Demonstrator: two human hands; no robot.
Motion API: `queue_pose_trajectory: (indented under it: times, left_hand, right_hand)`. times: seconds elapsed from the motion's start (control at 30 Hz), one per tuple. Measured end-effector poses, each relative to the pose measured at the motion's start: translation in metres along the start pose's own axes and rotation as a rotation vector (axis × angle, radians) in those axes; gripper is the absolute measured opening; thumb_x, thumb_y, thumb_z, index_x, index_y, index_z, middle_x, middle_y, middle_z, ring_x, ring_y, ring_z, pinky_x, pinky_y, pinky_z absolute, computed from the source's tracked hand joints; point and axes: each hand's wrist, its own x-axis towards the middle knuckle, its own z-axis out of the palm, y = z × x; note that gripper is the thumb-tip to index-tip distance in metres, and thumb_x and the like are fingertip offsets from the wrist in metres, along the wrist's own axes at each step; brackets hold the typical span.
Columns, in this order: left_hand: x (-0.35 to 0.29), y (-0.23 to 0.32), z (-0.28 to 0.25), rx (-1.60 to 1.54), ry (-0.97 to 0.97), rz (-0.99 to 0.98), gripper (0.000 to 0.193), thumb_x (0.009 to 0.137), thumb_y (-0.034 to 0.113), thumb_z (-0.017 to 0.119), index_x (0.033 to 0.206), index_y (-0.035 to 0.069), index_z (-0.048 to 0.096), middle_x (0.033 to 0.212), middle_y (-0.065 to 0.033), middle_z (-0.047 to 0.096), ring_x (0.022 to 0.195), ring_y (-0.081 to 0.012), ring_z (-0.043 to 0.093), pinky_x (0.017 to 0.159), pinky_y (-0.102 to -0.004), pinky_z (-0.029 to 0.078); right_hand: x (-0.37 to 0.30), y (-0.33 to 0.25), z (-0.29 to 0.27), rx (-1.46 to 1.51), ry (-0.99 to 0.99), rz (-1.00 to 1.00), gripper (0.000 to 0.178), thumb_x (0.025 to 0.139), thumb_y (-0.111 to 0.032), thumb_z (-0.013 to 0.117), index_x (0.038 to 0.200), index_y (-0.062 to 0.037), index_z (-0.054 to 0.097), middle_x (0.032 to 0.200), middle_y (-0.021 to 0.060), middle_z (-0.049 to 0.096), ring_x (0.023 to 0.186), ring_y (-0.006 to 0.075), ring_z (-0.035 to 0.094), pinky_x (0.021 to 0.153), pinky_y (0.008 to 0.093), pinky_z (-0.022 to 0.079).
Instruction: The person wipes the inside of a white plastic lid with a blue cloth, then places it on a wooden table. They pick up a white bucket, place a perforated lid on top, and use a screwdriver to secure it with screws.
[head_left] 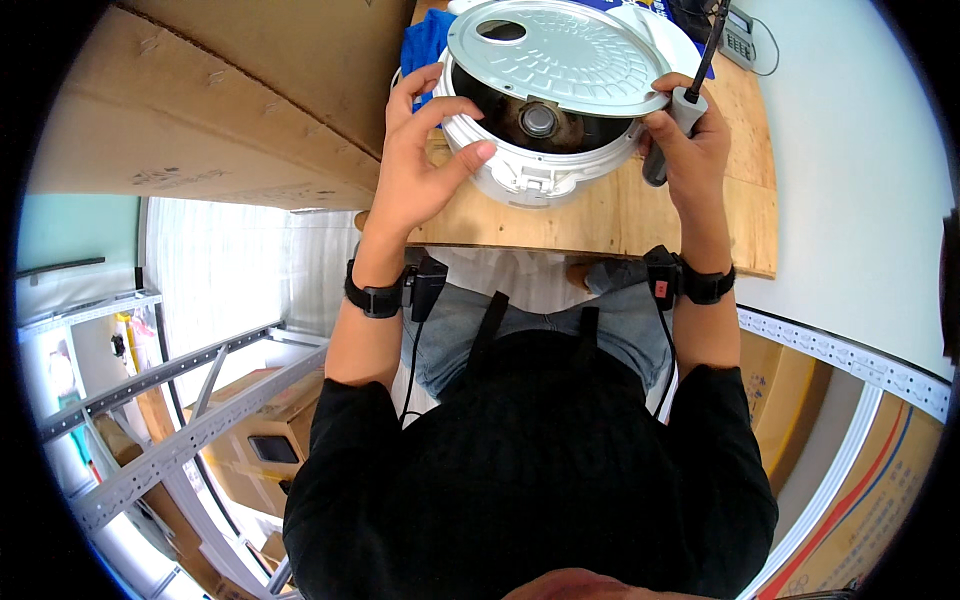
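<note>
A white rice cooker [530,177] stands on the wooden table in front of me, its dark inside showing a round metal knob [537,121] in the middle. A pale metal lid plate [600,60] with an oval hole lies tilted over the opening, covering its far part. My left hand [425,150] is at the cooker's left rim, fingers spread and fingertips at the edge. At the right rim, my right hand [690,135] is closed round a screwdriver [688,108] with a grey handle, its dark shaft pointing up and away. Right-hand fingers also touch the plate's right edge.
The wooden table [740,225] ends just in front of my legs. Left of it stands a large cardboard box [220,110]. Blue cloth [425,42] lies behind the cooker, and a grey keypad device [738,40] sits at the back right. Metal shelving [190,440] is at lower left.
</note>
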Motion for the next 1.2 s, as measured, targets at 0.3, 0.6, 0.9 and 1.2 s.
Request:
queue_pose_trajectory:
  times: [0.3, 0.6, 0.9, 1.2]
  left_hand:
    - [0.000, -0.003, 0.006, -0.065, 0.021, -0.064, 0.033, 0.077, 0.019, 0.081, 0.103, 0.006, 0.064, 0.138, -0.0148, 0.036, 0.126, -0.0275, 0.044, 0.104, -0.0397, 0.041]
    - [-0.011, -0.002, 0.015, -0.234, 0.197, -0.176, 0.081, 0.072, 0.028, 0.086, 0.136, 0.003, 0.044, 0.139, -0.0182, 0.047, 0.127, -0.0267, 0.047, 0.104, -0.0406, 0.039]
    - [-0.008, 0.005, 0.010, -0.072, 0.196, -0.179, 0.098, 0.066, 0.035, 0.089, 0.142, 0.001, 0.036, 0.130, -0.0155, 0.055, 0.120, -0.0244, 0.052, 0.101, -0.0394, 0.039]
    - [-0.016, -0.011, 0.019, -0.115, 0.215, -0.155, 0.097, 0.066, 0.044, 0.087, 0.138, 0.002, 0.038, 0.132, -0.0101, 0.051, 0.120, -0.0225, 0.048, 0.099, -0.0385, 0.037]
  right_hand:
    - [-0.003, 0.002, 0.002, -0.033, 0.020, 0.017, 0.030, 0.080, -0.011, 0.080, 0.105, -0.0075, 0.063, 0.080, 0.0011, 0.062, 0.065, 0.0076, 0.059, 0.054, 0.0205, 0.049]
    - [-0.003, 0.004, 0.002, -0.026, 0.056, 0.060, 0.031, 0.078, -0.009, 0.080, 0.105, -0.0070, 0.064, 0.084, 0.0008, 0.062, 0.066, 0.0077, 0.059, 0.054, 0.0205, 0.049]
    - [-0.002, 0.006, 0.000, -0.050, 0.048, 0.087, 0.035, 0.075, -0.006, 0.082, 0.105, -0.0079, 0.064, 0.082, 0.0005, 0.061, 0.067, 0.0065, 0.059, 0.054, 0.0202, 0.048]
    - [-0.003, 0.003, 0.002, -0.074, 0.021, 0.093, 0.036, 0.074, -0.003, 0.081, 0.104, -0.0081, 0.063, 0.080, -0.0006, 0.060, 0.067, 0.0062, 0.058, 0.057, 0.0195, 0.048]
